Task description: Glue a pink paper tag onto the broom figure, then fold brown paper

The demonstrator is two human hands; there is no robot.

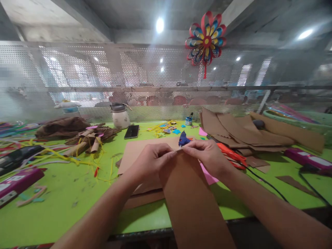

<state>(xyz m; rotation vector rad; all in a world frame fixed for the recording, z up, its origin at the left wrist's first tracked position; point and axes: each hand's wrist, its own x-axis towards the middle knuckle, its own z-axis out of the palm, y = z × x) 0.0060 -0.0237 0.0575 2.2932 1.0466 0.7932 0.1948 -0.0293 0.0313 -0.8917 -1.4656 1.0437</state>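
We pinch a brown paper strip (189, 193) at its top edge.
Left hand (149, 160) and right hand (207, 157) fingertips pressed tight; uneven pulling could tear or crease it.

Two hands, the left hand (150, 160) and right hand (207, 157), pinch one brown paper strip (192, 197). The tabletop (64, 193) carries one phone (131, 131), one blue glue gun (183, 139), one white jar (120, 116) and one orange-handled scissors (230, 155). One paper pinwheel (206, 39) hangs above.
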